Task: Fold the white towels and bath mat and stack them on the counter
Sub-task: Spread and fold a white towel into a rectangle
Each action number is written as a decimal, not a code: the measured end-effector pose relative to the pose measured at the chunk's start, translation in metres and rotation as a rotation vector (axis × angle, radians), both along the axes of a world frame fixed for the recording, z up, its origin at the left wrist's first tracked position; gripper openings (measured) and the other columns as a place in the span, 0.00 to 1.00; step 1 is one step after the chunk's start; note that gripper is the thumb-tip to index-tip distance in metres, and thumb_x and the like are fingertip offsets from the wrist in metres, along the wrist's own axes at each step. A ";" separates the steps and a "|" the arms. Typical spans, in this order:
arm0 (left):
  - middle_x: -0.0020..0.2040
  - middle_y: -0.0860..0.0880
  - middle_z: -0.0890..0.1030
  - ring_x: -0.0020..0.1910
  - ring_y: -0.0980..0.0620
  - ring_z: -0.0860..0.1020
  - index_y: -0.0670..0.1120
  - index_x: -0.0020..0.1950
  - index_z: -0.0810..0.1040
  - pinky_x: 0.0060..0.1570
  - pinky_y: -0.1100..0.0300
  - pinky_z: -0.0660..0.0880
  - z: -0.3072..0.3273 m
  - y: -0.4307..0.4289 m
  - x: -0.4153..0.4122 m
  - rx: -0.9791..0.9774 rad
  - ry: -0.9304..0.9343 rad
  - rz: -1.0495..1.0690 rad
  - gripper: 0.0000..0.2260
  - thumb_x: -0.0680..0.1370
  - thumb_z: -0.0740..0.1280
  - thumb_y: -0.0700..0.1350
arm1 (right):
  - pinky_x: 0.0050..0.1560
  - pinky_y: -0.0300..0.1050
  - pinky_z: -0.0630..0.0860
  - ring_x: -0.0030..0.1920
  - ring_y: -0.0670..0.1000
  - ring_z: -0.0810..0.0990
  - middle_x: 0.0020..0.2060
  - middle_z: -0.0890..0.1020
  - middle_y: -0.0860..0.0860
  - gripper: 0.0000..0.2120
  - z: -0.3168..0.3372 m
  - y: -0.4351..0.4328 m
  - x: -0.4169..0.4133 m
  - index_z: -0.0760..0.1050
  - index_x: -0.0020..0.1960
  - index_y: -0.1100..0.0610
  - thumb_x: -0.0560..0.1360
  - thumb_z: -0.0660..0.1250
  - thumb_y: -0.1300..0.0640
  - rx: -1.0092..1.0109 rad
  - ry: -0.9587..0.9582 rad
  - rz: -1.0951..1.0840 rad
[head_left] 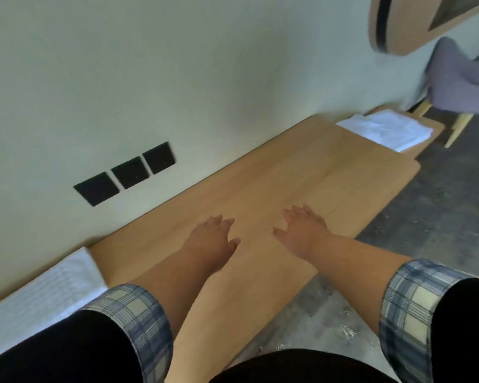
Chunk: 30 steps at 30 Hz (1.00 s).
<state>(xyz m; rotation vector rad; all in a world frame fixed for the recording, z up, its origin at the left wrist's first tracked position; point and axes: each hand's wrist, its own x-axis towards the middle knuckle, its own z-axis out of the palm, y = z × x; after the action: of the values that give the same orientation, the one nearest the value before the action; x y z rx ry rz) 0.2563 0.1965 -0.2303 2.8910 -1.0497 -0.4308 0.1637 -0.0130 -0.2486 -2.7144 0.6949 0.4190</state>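
Observation:
A long wooden counter [302, 172] runs along the wall. My left hand [213, 239] and my right hand [302, 230] hover palm down over its bare middle, fingers straight and spread, holding nothing. A folded white towel stack [385, 129] lies at the far right end of the counter. Another white ribbed cloth [39, 288], a towel or the bath mat, lies at the near left end, partly hidden by my left sleeve.
Three black wall plates [127, 172] sit on the pale wall above the counter. A grey chair with wooden legs [459, 87] stands beyond the counter's far end. Dark mottled floor [440, 217] lies to the right.

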 end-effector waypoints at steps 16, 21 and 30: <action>0.75 0.48 0.67 0.72 0.48 0.66 0.50 0.77 0.63 0.71 0.55 0.61 0.060 -0.365 -0.195 -0.270 -0.035 -0.212 0.27 0.81 0.59 0.60 | 0.75 0.64 0.51 0.80 0.56 0.48 0.78 0.60 0.50 0.37 0.098 -0.341 -0.288 0.56 0.79 0.48 0.76 0.60 0.33 -0.097 -0.206 -0.358; 0.74 0.49 0.68 0.72 0.48 0.66 0.52 0.77 0.63 0.70 0.52 0.62 0.058 -0.443 -0.198 -0.345 -0.045 -0.167 0.28 0.79 0.59 0.62 | 0.76 0.63 0.51 0.80 0.56 0.45 0.80 0.55 0.50 0.38 0.096 -0.409 -0.295 0.52 0.80 0.48 0.77 0.58 0.33 -0.112 -0.176 -0.427; 0.77 0.48 0.64 0.76 0.46 0.60 0.52 0.79 0.58 0.73 0.49 0.59 0.020 -0.614 -0.136 -0.312 -0.048 -0.310 0.32 0.78 0.56 0.65 | 0.77 0.61 0.49 0.80 0.55 0.44 0.81 0.52 0.51 0.41 0.057 -0.554 -0.237 0.49 0.81 0.49 0.76 0.58 0.31 -0.107 -0.139 -0.429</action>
<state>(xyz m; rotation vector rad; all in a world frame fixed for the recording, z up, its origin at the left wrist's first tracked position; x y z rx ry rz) 0.1198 -0.4175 -0.2108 2.4863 -1.4350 -0.1856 -0.0735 -0.5667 -0.1919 -2.5552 1.2495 0.0909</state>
